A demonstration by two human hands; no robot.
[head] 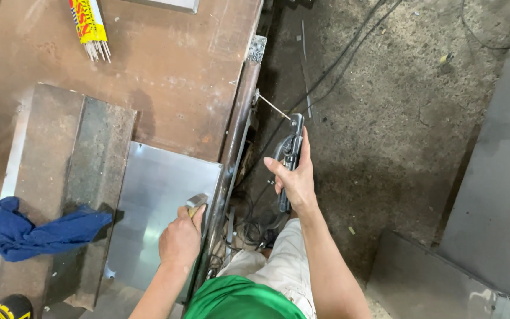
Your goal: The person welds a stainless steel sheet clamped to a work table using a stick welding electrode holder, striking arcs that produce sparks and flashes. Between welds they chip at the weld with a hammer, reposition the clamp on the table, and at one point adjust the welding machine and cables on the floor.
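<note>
Rusty steel workbench (172, 65) above gritty concrete floor (396, 118). Left hand (179, 239) closed round a small metal piece (196, 202); right hand (293, 180) gripping electrode holder (289, 155).

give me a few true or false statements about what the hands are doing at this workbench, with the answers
1. The right hand grips a black electrode holder with a thin welding rod in its tip. True.
2. The left hand rests on the blue cloth. False: it presses a small metal piece at the edge of the shiny steel sheet; the cloth lies apart, further left.
3. The packet of rods lies at the far side of the bench. True.
4. The electrode holder lies flat on the steel sheet. False: it is held beyond the bench edge, over the floor.
</note>
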